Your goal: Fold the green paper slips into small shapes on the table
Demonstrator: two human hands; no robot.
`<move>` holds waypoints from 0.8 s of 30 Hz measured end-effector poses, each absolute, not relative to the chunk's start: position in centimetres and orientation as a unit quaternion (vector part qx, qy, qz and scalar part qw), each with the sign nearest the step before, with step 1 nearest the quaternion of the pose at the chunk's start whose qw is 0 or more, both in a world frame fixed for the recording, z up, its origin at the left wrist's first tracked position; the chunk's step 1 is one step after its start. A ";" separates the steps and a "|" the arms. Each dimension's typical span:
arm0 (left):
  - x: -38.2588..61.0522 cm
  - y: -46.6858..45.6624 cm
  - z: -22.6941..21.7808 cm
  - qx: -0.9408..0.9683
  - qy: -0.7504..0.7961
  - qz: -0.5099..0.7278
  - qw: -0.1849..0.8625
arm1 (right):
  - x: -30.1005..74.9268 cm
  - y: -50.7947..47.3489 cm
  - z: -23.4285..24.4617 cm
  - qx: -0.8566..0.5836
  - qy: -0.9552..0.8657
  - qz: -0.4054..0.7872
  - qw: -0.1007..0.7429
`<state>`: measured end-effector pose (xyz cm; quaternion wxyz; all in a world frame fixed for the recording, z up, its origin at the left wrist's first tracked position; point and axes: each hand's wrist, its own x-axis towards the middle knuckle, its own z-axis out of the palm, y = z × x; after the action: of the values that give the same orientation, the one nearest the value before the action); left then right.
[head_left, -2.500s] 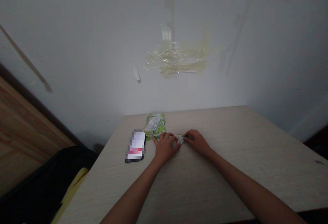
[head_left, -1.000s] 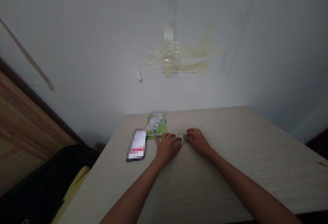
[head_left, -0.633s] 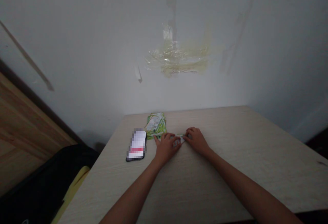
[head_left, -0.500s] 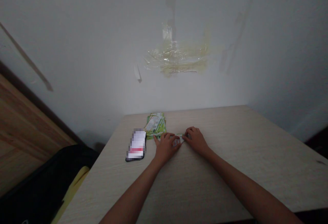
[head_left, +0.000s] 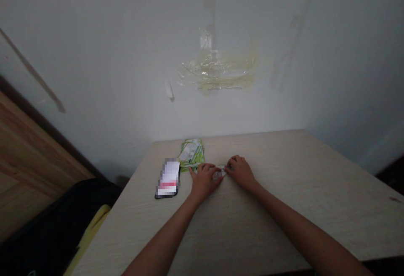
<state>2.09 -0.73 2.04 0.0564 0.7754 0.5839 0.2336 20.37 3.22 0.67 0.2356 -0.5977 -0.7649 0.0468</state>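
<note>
A small, pale, flat packet lies on the table between my hands, much of it covered by fingers. My left hand rests over its left part, fingers bent and thumb against the near edge. At the packet's right end, the fingers of my right hand are closed in a pinch on its edge. Just beyond my left hand sits a loose pile of green and white packets. A phone with a lit screen, partly blurred out, lies left of that hand.
The pale wood-grain table meets a grey wall at its back edge. Clear tape is stuck on the wall. Left of the table are a black item, a yellow cloth-like item and wooden panelling.
My right hand has shifted very slightly at the packet's right end. My left hand, the pile and the phone stay in place.
</note>
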 end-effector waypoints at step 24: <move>2.8 -0.7 2.6 0.763 0.607 0.215 0.049 | 20.2 2.9 0.9 -0.598 -0.767 0.042 0.229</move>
<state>2.84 -0.71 2.56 0.0486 0.7633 0.6072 0.2153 20.17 2.94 0.93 0.2291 -0.5976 -0.7672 0.0420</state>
